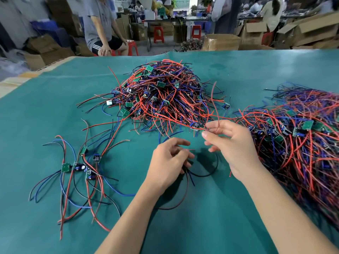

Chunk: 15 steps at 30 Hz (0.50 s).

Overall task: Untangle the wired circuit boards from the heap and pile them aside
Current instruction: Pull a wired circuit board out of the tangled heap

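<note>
Tangled heap (165, 96) of red/blue/black-wired green boards, far centre; few separated boards (80, 167) lie near left.

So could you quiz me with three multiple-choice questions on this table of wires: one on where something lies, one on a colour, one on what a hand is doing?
1. Where does the small sorted group of boards lie relative to the big heap?
A. near left
B. behind it
C. on top of it

2. What colour is the table cover?
A. yellow
B. teal green
C. white

3. What is the right hand doing?
A. lying flat
B. pinching a red wire
C. holding scissors

Answers: 1 A, the group sits nearer the person, left of the left hand. 2 B, teal all over. 3 B, fingertips meet on the wire.
</note>
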Each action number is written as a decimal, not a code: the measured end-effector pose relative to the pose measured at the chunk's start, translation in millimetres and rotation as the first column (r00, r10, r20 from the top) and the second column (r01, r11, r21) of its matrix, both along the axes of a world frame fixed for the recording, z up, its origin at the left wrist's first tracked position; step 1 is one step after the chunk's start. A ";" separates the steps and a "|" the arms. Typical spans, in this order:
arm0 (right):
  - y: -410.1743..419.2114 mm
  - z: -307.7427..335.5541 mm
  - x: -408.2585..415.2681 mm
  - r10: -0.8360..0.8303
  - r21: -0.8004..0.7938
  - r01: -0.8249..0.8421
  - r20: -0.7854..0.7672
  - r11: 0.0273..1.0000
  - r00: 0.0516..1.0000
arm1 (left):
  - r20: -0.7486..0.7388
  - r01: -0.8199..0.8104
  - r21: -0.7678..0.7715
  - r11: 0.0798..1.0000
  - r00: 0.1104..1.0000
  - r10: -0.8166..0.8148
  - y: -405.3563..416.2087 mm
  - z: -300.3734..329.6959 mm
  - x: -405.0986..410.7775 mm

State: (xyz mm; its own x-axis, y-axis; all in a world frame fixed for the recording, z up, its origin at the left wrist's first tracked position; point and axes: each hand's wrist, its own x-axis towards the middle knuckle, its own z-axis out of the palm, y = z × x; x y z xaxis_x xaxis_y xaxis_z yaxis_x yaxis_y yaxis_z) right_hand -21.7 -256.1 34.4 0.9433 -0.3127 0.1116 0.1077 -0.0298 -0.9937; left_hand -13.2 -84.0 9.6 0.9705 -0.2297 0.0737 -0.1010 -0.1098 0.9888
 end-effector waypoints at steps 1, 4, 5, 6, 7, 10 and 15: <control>0.9 1.6 -1.0 0.054 0.073 -0.054 0.005 0.996 0.999 | 0.006 -0.004 -0.014 1.000 1.000 0.004 -0.6 0.0 0.0; 2.0 5.1 -3.6 0.260 0.130 -0.254 -0.031 0.958 0.965 | 0.035 -0.007 -0.051 0.999 0.999 0.009 -2.3 2.4 -0.4; 2.8 5.1 -4.4 0.309 0.094 -0.303 -0.060 0.948 0.949 | 0.038 0.009 -0.064 0.998 0.999 -0.006 -1.8 3.4 -0.5; 4.1 4.5 -5.0 0.328 0.029 -0.327 -0.087 0.945 0.941 | 0.035 0.032 -0.082 0.996 0.999 -0.029 -1.0 4.8 -0.8; 5.7 3.7 -5.6 0.322 -0.044 -0.328 -0.108 0.944 0.941 | 0.028 0.055 -0.104 0.993 0.998 -0.052 -0.4 6.8 -1.3; 8.2 2.6 -7.2 0.233 -0.154 -0.249 -0.114 0.956 0.966 | -0.002 0.066 -0.143 0.988 0.998 -0.067 0.8 9.9 -1.4; 7.0 1.4 -6.5 0.153 -0.264 -0.162 -0.053 0.951 0.987 | -0.014 0.012 -0.152 0.988 1.000 -0.014 0.5 8.2 -1.6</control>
State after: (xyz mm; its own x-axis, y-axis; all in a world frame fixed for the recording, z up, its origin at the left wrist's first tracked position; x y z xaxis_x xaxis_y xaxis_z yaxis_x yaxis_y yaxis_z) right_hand -28.2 -249.1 35.8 0.9825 -0.1224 0.1400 0.1012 -0.2795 -0.9548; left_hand -14.9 -83.4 17.7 0.9687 -0.2295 0.0945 -0.0869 0.0430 0.9953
